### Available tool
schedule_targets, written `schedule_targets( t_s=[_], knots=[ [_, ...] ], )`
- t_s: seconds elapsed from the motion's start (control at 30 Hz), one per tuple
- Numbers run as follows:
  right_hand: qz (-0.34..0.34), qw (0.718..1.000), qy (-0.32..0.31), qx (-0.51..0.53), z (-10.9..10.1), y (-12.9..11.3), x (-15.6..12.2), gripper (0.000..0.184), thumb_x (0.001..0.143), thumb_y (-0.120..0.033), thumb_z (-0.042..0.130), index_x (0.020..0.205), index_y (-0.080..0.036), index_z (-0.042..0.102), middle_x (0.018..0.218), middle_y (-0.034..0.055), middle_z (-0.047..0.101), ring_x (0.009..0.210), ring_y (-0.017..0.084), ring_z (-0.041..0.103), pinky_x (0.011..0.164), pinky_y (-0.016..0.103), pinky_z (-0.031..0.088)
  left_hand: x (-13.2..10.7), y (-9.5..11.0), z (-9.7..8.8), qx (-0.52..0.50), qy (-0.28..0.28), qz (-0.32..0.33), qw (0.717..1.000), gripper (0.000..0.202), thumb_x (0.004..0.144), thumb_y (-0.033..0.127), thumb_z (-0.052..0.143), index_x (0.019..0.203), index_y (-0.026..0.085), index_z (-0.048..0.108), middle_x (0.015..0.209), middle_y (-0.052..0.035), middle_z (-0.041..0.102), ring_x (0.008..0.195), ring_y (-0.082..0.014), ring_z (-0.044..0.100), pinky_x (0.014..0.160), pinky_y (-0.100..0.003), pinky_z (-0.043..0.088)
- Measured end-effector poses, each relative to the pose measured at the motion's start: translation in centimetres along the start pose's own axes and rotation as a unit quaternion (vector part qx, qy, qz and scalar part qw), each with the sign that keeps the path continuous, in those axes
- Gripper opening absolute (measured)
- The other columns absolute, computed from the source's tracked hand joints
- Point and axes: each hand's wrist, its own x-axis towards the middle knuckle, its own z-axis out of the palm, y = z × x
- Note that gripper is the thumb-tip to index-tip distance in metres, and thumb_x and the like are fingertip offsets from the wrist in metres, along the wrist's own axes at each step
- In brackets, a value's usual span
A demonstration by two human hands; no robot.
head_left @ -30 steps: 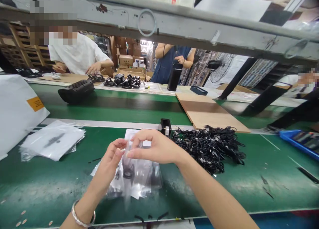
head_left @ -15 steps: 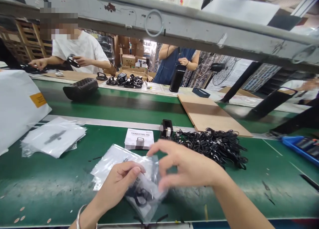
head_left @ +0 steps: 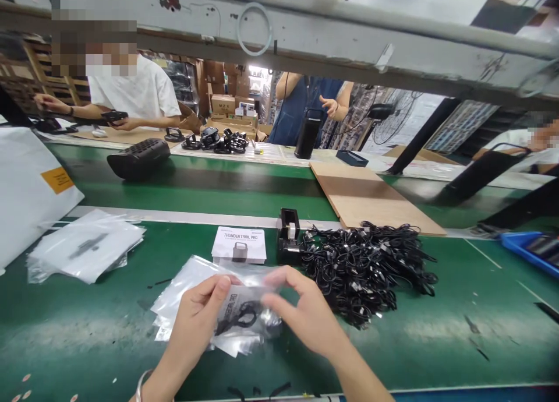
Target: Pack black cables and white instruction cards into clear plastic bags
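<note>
Lower centre, your left hand (head_left: 198,309) pinches a glossy, clear plastic bag (head_left: 239,310); whether your right hand (head_left: 306,310) grips is unclear.

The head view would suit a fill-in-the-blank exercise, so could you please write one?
The left hand pinches a clear plastic ____.
The printed stack reads THUNDERTRAIL ____.
The tape dispenser stands between the stack and a pile of black ____.
The tray at the right edge is coloured ____.

Missing words: bag; PRO; cables; blue.
</note>
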Motion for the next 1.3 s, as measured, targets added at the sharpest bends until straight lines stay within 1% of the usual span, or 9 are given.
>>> schedule_targets(
  t_s=[0.1, 0.33, 0.53, 0.63, 0.7, 0.87, 0.97, 1.07, 1.3],
  knots=[
    [0.010, 0.999, 0.019, 0.029, 0.9, 0.9, 0.4, 0.019, 0.079, -0.029, 0.055, 0.066, -0.016, 0.062, 0.067, 0.0006, 0.061, 0.068, 0.014, 0.056, 0.067, 0.027, 0.043, 0.4, 0.0, -0.2, 0.041, 0.006, 0.024, 0.999, 0.034, 0.077, 0.048, 0.052, 0.073, 0.019, 0.069, 0.072, -0.0026, 0.067, 0.072, -0.0189, 0.059, 0.067, -0.026, 0.047],
    [-0.049, 0.998, 0.015, -0.033, 0.2, 1.2, 0.7, 0.021, 0.079, -0.013, 0.050, 0.083, -0.021, 0.069, 0.082, 0.0027, 0.067, 0.079, 0.015, 0.061, 0.073, 0.028, 0.047, 1.3, -0.2, -1.5, 0.054, -0.040, 0.022, 0.997, 0.016, 0.067, 0.036, 0.065, 0.071, 0.022, 0.071, 0.080, -0.0050, 0.071, 0.078, -0.0228, 0.063, 0.075, -0.031, 0.049],
    [-0.163, 0.980, 0.041, -0.102, 0.5, 2.8, 0.2, 0.032, 0.078, -0.005, 0.044, 0.085, -0.024, 0.069, 0.087, 0.0030, 0.066, 0.083, 0.015, 0.061, 0.074, 0.029, 0.049, 1.5, 0.3, -1.7, -0.138, -0.067, -0.073, 0.985, 0.061, 0.068, 0.064, 0.050, 0.111, 0.022, 0.055, 0.106, -0.0126, 0.066, 0.097, -0.0287, 0.060, 0.074, -0.036, 0.049],
    [-0.192, 0.972, 0.033, -0.130, 0.7, 3.0, 0.0, 0.030, 0.079, -0.007, 0.044, 0.082, -0.025, 0.069, 0.089, 0.0036, 0.065, 0.086, 0.015, 0.060, 0.075, 0.029, 0.048, 1.3, -0.3, -0.9, -0.020, -0.088, -0.095, 0.991, 0.048, 0.064, 0.060, 0.060, 0.089, 0.020, 0.064, 0.081, -0.0061, 0.070, 0.073, -0.0222, 0.063, 0.059, -0.027, 0.047],
    [-0.176, 0.972, 0.053, -0.144, 0.3, 2.8, 0.2, 0.027, 0.081, -0.011, 0.045, 0.091, -0.024, 0.066, 0.097, 0.0046, 0.062, 0.085, 0.015, 0.059, 0.073, 0.029, 0.047, 1.1, -0.8, -0.2, 0.026, -0.100, -0.095, 0.990, 0.035, 0.066, 0.052, 0.063, 0.069, 0.017, 0.062, 0.062, -0.0008, 0.064, 0.059, -0.0165, 0.057, 0.054, -0.024, 0.043],
    [0.028, 0.946, 0.270, -0.179, -2.4, 2.6, 2.9, 0.024, 0.078, -0.037, 0.053, 0.093, -0.019, 0.061, 0.103, 0.0084, 0.054, 0.062, 0.013, 0.052, 0.067, 0.033, 0.043, 0.5, -1.7, 0.5, 0.048, -0.050, -0.033, 0.997, 0.033, 0.071, 0.049, 0.059, 0.064, 0.017, 0.058, 0.053, 0.0045, 0.048, 0.053, -0.0115, 0.044, 0.052, -0.021, 0.036],
    [0.095, 0.953, 0.253, -0.139, -3.7, 3.4, 5.0, 0.027, 0.069, -0.044, 0.061, 0.064, -0.018, 0.063, 0.075, 0.0049, 0.059, 0.063, 0.017, 0.053, 0.068, 0.035, 0.042, 0.5, -1.8, 0.5, 0.057, -0.030, -0.020, 0.998, 0.032, 0.072, 0.049, 0.058, 0.064, 0.018, 0.058, 0.053, 0.0043, 0.047, 0.053, -0.0121, 0.044, 0.052, -0.021, 0.035],
    [0.110, 0.966, 0.224, -0.071, -3.6, 4.2, 5.8, 0.029, 0.068, -0.045, 0.061, 0.062, -0.017, 0.062, 0.060, 0.0008, 0.056, 0.055, 0.015, 0.053, 0.059, 0.031, 0.045, 0.6, -2.1, 0.4, 0.039, -0.031, -0.027, 0.998, 0.031, 0.072, 0.050, 0.058, 0.070, 0.018, 0.059, 0.056, 0.0028, 0.051, 0.057, -0.0143, 0.049, 0.054, -0.022, 0.039],
    [0.096, 0.974, 0.205, 0.024, -1.8, 5.2, 3.8, 0.029, 0.073, -0.044, 0.056, 0.062, -0.017, 0.056, 0.089, 0.0060, 0.060, 0.088, 0.018, 0.058, 0.079, 0.032, 0.047, 1.0, -3.2, 0.4, 0.006, -0.037, -0.053, 0.998, 0.033, 0.073, 0.049, 0.058, 0.069, 0.017, 0.057, 0.055, 0.0028, 0.054, 0.055, -0.0138, 0.052, 0.052, -0.022, 0.041]
  ],
)
